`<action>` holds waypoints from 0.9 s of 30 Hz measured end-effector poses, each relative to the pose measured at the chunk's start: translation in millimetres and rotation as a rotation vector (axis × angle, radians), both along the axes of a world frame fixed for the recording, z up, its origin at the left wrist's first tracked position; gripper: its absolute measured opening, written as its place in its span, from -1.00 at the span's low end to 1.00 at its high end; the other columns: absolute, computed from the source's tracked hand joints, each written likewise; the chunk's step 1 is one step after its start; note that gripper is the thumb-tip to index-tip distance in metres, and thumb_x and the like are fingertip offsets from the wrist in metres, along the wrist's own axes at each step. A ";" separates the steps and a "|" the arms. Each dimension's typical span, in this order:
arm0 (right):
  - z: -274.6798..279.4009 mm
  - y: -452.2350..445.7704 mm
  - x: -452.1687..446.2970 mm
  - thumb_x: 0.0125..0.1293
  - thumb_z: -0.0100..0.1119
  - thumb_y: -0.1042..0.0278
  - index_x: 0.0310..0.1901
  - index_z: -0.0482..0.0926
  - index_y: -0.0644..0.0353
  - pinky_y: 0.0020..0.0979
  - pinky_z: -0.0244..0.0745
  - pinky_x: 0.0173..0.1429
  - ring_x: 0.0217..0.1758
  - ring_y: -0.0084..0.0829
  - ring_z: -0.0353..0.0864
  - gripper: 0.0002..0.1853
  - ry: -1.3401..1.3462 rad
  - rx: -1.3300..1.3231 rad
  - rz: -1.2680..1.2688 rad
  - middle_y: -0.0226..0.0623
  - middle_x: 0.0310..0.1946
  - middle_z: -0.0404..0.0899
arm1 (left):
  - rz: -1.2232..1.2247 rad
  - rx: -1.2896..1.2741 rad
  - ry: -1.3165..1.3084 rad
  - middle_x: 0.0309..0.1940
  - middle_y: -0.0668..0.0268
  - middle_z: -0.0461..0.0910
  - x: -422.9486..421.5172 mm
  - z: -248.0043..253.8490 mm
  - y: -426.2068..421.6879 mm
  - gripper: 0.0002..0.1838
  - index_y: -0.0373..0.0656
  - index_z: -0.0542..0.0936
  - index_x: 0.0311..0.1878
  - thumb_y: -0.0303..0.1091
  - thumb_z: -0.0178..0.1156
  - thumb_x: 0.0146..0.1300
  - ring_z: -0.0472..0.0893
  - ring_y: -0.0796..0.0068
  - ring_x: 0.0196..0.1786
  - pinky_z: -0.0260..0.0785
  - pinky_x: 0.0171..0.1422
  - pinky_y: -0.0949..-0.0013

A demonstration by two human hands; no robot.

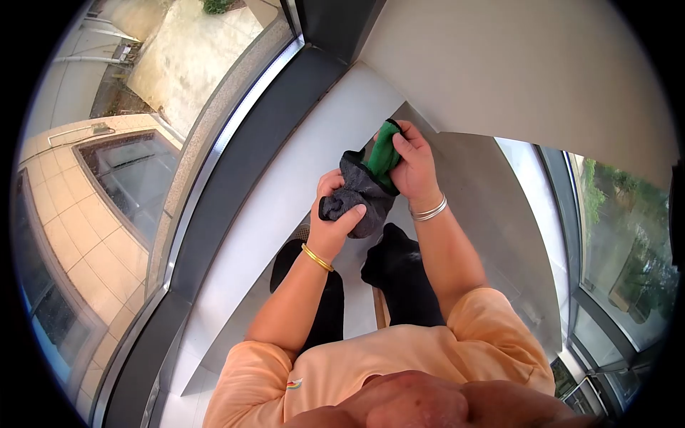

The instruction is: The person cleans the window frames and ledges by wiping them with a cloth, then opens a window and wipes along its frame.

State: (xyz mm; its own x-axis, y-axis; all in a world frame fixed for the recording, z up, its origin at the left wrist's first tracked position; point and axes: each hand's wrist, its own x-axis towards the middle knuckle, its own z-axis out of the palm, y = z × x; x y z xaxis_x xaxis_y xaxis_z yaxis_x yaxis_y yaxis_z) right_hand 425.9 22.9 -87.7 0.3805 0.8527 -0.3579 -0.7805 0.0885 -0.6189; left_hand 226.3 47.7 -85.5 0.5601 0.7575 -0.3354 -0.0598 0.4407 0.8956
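Note:
A dark grey cloth (364, 207) with black edging is bunched up between my two hands, and a green part (384, 155) of it shows at the upper right. My left hand (336, 220) is closed round the grey part, its thumb on top. The green part's upper end is pinched by my right hand (416, 161), near its black edge. Both hands are above my feet, over the pale ledge and the floor.
A white ledge (285, 171) runs along the dark window frame (235, 175) at the left. A beige wall panel (521, 64) stands at the upper right, with another window (621, 235) beyond it. My black-clad legs (407, 278) are below my hands.

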 end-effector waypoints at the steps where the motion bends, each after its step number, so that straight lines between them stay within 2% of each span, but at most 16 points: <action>1: 0.2 0.6 3.4 0.48 0.16 0.43 0.10 0.51 0.25 -0.30 0.59 0.07 -0.05 -0.36 0.63 -0.78 -0.149 -0.084 0.010 -0.16 -0.07 0.66 | 0.021 -0.048 -0.032 0.27 0.10 0.39 7.9 -2.7 -2.5 -0.47 -0.26 0.49 0.06 -0.33 0.42 0.02 0.37 0.22 0.35 0.13 0.49 0.23; 2: -0.1 2.4 8.1 0.47 0.20 0.44 0.10 0.51 0.26 -0.34 0.60 0.04 -0.08 -0.40 0.64 -0.76 -0.297 -0.167 0.019 -0.18 -0.08 0.67 | 0.040 -0.098 -0.064 0.27 0.09 0.39 16.3 -5.6 -4.1 -0.47 -0.26 0.49 0.07 -0.34 0.43 0.02 0.37 0.21 0.35 0.13 0.49 0.23; 3: -1.7 5.0 12.2 0.42 0.29 0.45 0.07 0.53 0.27 -0.42 0.59 -0.02 -0.16 -0.49 0.64 -0.75 -0.339 -0.196 0.013 -0.27 -0.15 0.68 | 0.016 -0.085 -0.064 0.27 0.08 0.39 23.2 -10.5 -4.3 -0.47 -0.25 0.48 0.07 -0.33 0.45 0.04 0.37 0.19 0.37 0.13 0.50 0.22; 4: -2.7 6.7 15.2 0.42 0.29 0.45 0.07 0.53 0.27 -0.42 0.59 -0.02 -0.16 -0.49 0.64 -0.75 -0.351 -0.191 0.017 -0.27 -0.15 0.68 | 0.021 -0.080 -0.076 0.27 0.08 0.39 28.8 -14.9 -6.4 -0.47 -0.25 0.48 0.07 -0.33 0.45 0.04 0.37 0.19 0.37 0.13 0.50 0.22; 6: -4.2 11.9 21.1 0.42 0.32 0.40 0.02 0.58 0.29 -0.46 0.57 -0.05 -0.20 -0.56 0.61 -0.77 -0.661 -0.364 0.021 -0.33 -0.23 0.67 | 0.006 -0.018 -0.077 0.27 0.06 0.39 39.6 -23.9 -10.4 -0.45 -0.24 0.48 0.09 -0.31 0.47 0.06 0.36 0.17 0.39 0.13 0.51 0.21; 8: -7.4 17.9 20.2 0.41 0.33 0.35 -0.02 0.62 0.31 -0.49 0.54 -0.05 -0.21 -0.61 0.58 -0.76 -0.734 -0.399 -0.008 -0.38 -0.24 0.68 | 0.021 0.007 -0.107 0.28 0.04 0.38 45.1 -33.4 -12.9 -0.44 -0.23 0.47 0.12 -0.31 0.48 0.07 0.34 0.15 0.41 0.14 0.51 0.19; 10: -2.0 26.5 18.1 0.40 0.35 0.29 -0.06 0.66 0.34 -0.52 0.52 -0.05 -0.21 -0.65 0.56 -0.74 -0.812 -0.428 -0.035 -0.42 -0.26 0.69 | 0.032 0.147 -0.101 0.26 0.09 0.39 51.7 -32.0 -9.7 -0.44 -0.22 0.46 0.13 -0.34 0.47 0.09 0.37 0.18 0.38 0.17 0.48 0.23; 12: 7.1 31.1 15.1 0.42 0.33 0.24 0.00 0.67 0.36 -0.49 0.54 -0.03 -0.19 -0.60 0.59 -0.68 -1.091 -0.540 -0.102 -0.37 -0.23 0.71 | 0.037 0.167 -0.110 0.23 0.12 0.40 58.1 -23.6 -1.9 -0.43 -0.21 0.46 0.15 -0.34 0.47 0.10 0.39 0.20 0.35 0.19 0.47 0.25; 13: 5.7 30.9 17.6 0.42 0.31 0.24 0.01 0.67 0.35 -0.45 0.54 -0.02 -0.19 -0.55 0.62 -0.68 -1.174 -0.514 -0.135 -0.32 -0.23 0.73 | 0.016 0.183 -0.104 0.21 0.15 0.41 59.8 -16.4 2.0 -0.43 -0.20 0.46 0.16 -0.35 0.48 0.11 0.41 0.22 0.33 0.21 0.46 0.26; 14: -0.9 35.7 17.9 0.42 0.31 0.24 0.01 0.67 0.35 -0.45 0.54 -0.02 -0.19 -0.55 0.62 -0.68 -1.195 -0.500 -0.115 -0.32 -0.23 0.73 | 0.044 0.182 -0.115 0.21 0.15 0.41 59.0 -15.5 9.8 -0.43 -0.20 0.46 0.16 -0.35 0.48 0.11 0.41 0.22 0.33 0.21 0.46 0.26; 16: -9.2 41.4 17.6 0.41 0.31 0.25 0.01 0.68 0.34 -0.44 0.54 -0.02 -0.19 -0.51 0.63 -0.69 -1.330 -0.420 -0.151 -0.26 -0.24 0.73 | -0.028 0.236 -0.061 0.20 0.23 0.42 55.1 -17.8 17.8 -0.40 -0.21 0.46 0.22 -0.32 0.46 0.14 0.41 0.34 0.30 0.20 0.46 0.30; 18: -18.4 46.0 19.9 0.42 0.30 0.24 0.02 0.68 0.33 -0.40 0.55 0.01 -0.17 -0.45 0.66 -0.68 -1.411 -0.374 -0.136 -0.19 -0.21 0.73 | 0.016 0.301 -0.116 0.18 0.23 0.42 55.7 -26.3 15.1 -0.40 -0.20 0.46 0.22 -0.32 0.47 0.14 0.42 0.33 0.29 0.22 0.46 0.29; 20: -23.8 45.4 26.6 0.41 0.29 0.23 0.04 0.68 0.32 -0.34 0.55 0.04 -0.12 -0.30 0.70 -0.67 -1.478 -0.372 -0.122 -0.08 -0.16 0.73 | 0.005 0.408 -0.095 0.17 0.24 0.42 57.6 -26.2 12.0 -0.40 -0.18 0.47 0.23 -0.32 0.48 0.14 0.42 0.33 0.28 0.23 0.46 0.28; 21: -25.5 45.2 29.0 0.41 0.29 0.23 0.04 0.68 0.32 -0.34 0.55 0.04 -0.12 -0.30 0.70 -0.67 -1.488 -0.360 -0.119 -0.08 -0.16 0.73 | 0.017 0.414 -0.102 0.17 0.24 0.42 57.6 -26.4 12.4 -0.40 -0.18 0.47 0.23 -0.32 0.48 0.14 0.42 0.33 0.28 0.23 0.46 0.28; 23: -27.6 42.4 33.2 0.42 0.26 0.21 0.06 0.68 0.29 -0.27 0.56 0.08 -0.07 -0.14 0.71 -0.66 -1.610 -0.330 -0.079 -0.01 -0.12 0.72 | -0.028 0.413 -0.073 0.17 0.26 0.44 56.5 -25.2 13.5 -0.39 -0.16 0.47 0.23 -0.32 0.49 0.14 0.43 0.35 0.26 0.25 0.45 0.29; 27: -15.1 38.3 33.4 0.46 0.18 0.14 0.12 0.67 0.26 -0.21 0.56 0.14 0.00 -0.03 0.70 -0.61 -1.751 -0.360 -0.030 0.02 -0.07 0.72 | -0.025 0.323 -0.095 0.13 0.29 0.47 57.8 -26.5 16.4 -0.41 -0.15 0.47 0.24 -0.27 0.48 0.19 0.46 0.39 0.24 0.30 0.41 0.32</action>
State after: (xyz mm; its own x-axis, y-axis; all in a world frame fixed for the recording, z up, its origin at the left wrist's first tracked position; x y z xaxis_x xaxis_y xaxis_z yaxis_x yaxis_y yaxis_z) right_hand 459.3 61.3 -102.8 0.4961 0.8179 0.2914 0.7417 -0.2246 -0.6321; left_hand 284.1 64.2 -112.0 0.5967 0.8020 -0.0255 -0.1424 0.1371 0.9803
